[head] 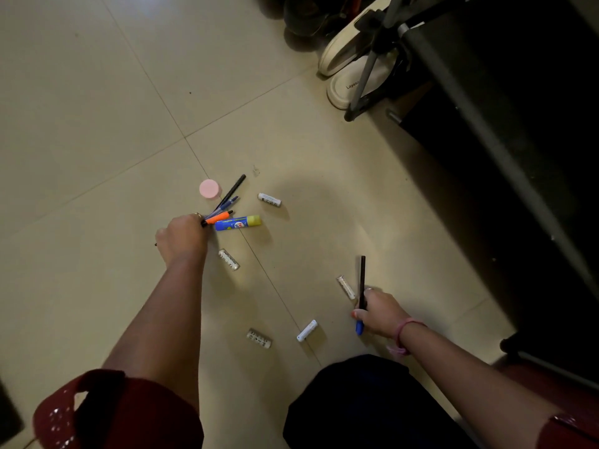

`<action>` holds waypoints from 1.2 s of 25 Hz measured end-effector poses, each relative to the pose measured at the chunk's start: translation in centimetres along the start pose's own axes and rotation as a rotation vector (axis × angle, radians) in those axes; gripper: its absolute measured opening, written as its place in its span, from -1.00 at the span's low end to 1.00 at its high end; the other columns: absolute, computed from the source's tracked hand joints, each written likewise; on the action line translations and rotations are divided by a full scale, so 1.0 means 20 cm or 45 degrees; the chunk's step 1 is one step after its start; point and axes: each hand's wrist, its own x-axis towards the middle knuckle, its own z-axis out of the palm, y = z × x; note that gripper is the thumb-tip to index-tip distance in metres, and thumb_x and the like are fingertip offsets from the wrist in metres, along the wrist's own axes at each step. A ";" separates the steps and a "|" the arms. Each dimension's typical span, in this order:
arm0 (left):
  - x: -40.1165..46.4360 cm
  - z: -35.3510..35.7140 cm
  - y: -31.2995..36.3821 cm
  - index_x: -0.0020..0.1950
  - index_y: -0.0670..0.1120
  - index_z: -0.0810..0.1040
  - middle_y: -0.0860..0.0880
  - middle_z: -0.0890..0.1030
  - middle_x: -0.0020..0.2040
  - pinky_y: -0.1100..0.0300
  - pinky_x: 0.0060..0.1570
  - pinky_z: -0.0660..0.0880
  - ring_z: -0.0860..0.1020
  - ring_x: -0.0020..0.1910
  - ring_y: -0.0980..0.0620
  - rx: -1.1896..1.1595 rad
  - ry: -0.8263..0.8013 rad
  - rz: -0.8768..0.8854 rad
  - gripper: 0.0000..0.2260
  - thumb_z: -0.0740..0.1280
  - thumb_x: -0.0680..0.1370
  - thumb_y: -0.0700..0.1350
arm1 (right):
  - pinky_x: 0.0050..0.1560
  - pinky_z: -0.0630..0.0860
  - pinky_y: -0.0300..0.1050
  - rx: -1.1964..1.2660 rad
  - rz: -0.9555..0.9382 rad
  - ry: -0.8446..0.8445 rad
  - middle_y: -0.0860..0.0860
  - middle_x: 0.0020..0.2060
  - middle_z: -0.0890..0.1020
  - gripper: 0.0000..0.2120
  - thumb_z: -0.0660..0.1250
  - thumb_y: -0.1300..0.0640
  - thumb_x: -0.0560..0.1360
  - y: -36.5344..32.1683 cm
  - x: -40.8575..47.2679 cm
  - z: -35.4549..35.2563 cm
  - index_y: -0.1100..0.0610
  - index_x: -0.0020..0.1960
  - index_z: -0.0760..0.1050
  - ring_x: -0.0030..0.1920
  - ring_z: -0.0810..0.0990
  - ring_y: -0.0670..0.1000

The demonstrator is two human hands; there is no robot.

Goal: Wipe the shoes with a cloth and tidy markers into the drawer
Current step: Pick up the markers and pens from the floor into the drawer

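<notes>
A person crouches over a pale tiled floor (97, 108), both bare arms stretched forward and well apart. The left hand (181, 236), at centre frame, is fisted around a fan of pens and markers (227, 202) whose tips splay toward the upper right, an orange marker (218, 218) lowest in the bunch. Just beside that fist lies a blue glue stick (238, 223) with a yellow cap, and a pink round lid (209, 189) sits above it. The right hand (377, 311), at lower right and wearing a pink wristband (403, 332), curls around a black pen (362, 281) pointing up the frame, with a blue tip showing below the fingers. Small white cylinders lie scattered between and around the arms, among them one (269, 199) right of the lid and one (307, 330) near the right hand. White shoes (348, 69) rest at upper right, beside a dark metal frame (366, 72).
</notes>
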 end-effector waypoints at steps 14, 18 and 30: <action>-0.74 -0.24 0.05 -0.13 -0.09 0.48 -0.03 0.49 -0.32 0.21 -0.39 0.29 0.37 -0.38 0.05 -1.213 -0.620 -0.022 -0.84 0.18 0.61 -0.15 | 0.05 0.56 -0.06 0.689 0.005 -0.333 0.09 -0.18 0.54 -0.82 0.26 0.36 0.51 -0.06 -0.46 -0.30 0.12 -0.17 0.43 -0.14 0.56 0.01; -1.02 -0.50 0.29 0.04 -0.13 0.47 -0.07 0.69 0.00 0.25 -0.36 0.36 0.39 -0.43 0.13 -1.566 -0.963 0.111 -0.81 0.07 0.65 -0.19 | 0.19 0.52 -0.07 1.025 -0.024 -0.344 0.12 -0.05 0.60 -0.78 0.25 0.42 0.51 -0.07 -0.82 -0.46 0.18 0.09 0.44 0.01 0.60 0.01; -2.01 -1.24 0.73 0.21 -0.10 0.55 -0.02 0.62 -0.24 0.23 -0.25 0.56 0.59 -0.29 0.11 -1.598 -1.381 0.470 -0.75 0.17 0.64 -0.06 | 0.01 0.61 -0.12 1.881 -0.325 0.070 0.07 -0.02 0.68 -0.61 0.38 0.37 0.47 0.10 -2.04 -0.63 0.14 0.26 0.50 0.01 0.67 -0.01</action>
